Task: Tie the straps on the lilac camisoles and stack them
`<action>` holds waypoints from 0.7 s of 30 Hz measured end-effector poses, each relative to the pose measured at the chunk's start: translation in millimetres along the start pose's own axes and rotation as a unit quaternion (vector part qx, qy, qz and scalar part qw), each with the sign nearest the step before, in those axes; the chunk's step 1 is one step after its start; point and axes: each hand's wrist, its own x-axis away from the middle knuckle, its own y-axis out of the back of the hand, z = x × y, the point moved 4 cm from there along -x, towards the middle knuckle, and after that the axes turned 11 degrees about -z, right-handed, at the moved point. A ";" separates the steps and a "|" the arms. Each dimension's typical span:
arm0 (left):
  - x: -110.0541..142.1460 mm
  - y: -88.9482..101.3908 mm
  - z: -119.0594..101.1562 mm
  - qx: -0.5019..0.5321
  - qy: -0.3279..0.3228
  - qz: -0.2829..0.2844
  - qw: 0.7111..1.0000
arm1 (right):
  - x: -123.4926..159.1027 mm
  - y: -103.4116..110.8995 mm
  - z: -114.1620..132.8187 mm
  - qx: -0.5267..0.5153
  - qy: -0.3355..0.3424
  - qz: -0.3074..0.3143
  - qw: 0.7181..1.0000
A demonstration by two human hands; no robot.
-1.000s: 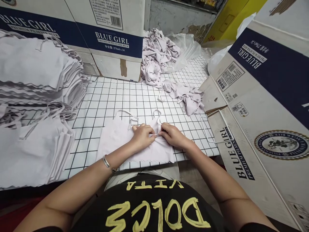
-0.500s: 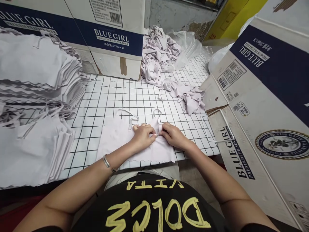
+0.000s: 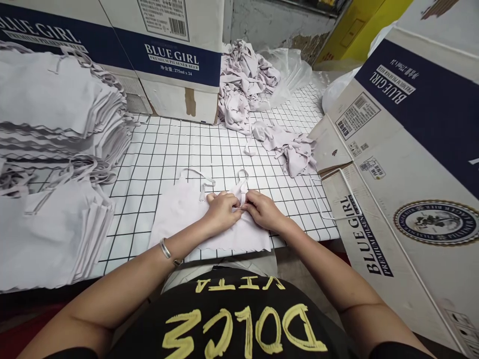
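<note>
A pale pinkish-white camisole [image 3: 174, 212] with thin straps lies flat at the table's front edge. My left hand [image 3: 223, 210] rests on its upper middle, thumb and fingers pinched on the top edge. Right beside it, my right hand [image 3: 264, 210] pinches the same edge near the base of the right strap [image 3: 242, 178]. The fingertips of both hands almost meet, and they partly hide the bit of cloth between them. The left strap [image 3: 198, 173] loops loosely on the table beyond the camisole.
Stacks of similar camisoles [image 3: 41, 94] fill the left side. A beer carton [image 3: 172, 94] stands behind, and another carton [image 3: 374, 164] leans at the right. Crumpled pale garments [image 3: 243, 85] are heaped at the back; a smaller bunch [image 3: 290, 147] lies nearer on the checked tablecloth [image 3: 175, 144].
My right hand has shifted slightly left, closer to my left hand, and the short stretch of edge between their fingertips has narrowed. The left hand has hardly moved.
</note>
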 end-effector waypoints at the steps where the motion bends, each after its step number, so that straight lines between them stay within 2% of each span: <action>1: -0.5 -0.6 -0.7 -0.010 -0.003 0.007 1.000 | -1.8 -0.2 -0.6 -0.002 -0.009 -0.004 1.000; 4: 7.1 13.9 -1.8 -0.062 -0.037 0.002 0.997 | -0.7 12.9 -4.0 0.024 -0.059 -0.054 0.997; 6: 23.9 42.0 5.4 -0.125 -0.039 -0.056 0.990 | 10.9 31.8 -5.8 0.079 -0.112 -0.120 0.983; 7: 36.1 59.8 13.4 -0.165 -0.016 -0.096 0.981 | 20.4 39.9 -6.2 0.107 -0.143 -0.134 0.975; 9: 65.7 93.7 37.9 -0.254 0.079 -0.156 0.951 | 42.7 47.3 -5.9 0.146 -0.204 -0.104 0.962; 10: 81.0 106.1 52.0 -0.295 0.134 -0.164 0.932 | 53.6 46.4 -4.9 0.156 -0.227 -0.071 0.959; 12: 105.7 117.9 75.9 -0.339 0.203 -0.150 0.906 | 70.0 39.2 -0.3 0.154 -0.243 -0.021 0.957; 13: 113.6 117.6 83.6 -0.335 0.211 -0.139 0.908 | 74.7 35.3 2.8 0.144 -0.246 -0.019 0.958; 15: 121.8 111.9 88.9 -0.273 0.209 -0.143 0.928 | 78.1 30.0 9.5 0.093 -0.262 -0.048 0.960; 16: 124.1 109.5 87.4 -0.208 0.218 -0.160 0.940 | 78.0 29.3 13.1 0.042 -0.279 -0.070 0.957; 18: 128.7 109.1 80.5 -0.001 0.271 -0.193 0.943 | 76.4 31.4 22.2 -0.116 -0.327 -0.103 0.932; 19: 130.7 111.4 75.1 0.127 0.297 -0.194 0.926 | 74.6 34.0 28.1 -0.209 -0.351 -0.104 0.907; 21: 132.5 126.4 60.4 0.353 0.307 -0.165 0.868 | 65.9 43.1 41.9 -0.367 -0.387 -0.083 0.842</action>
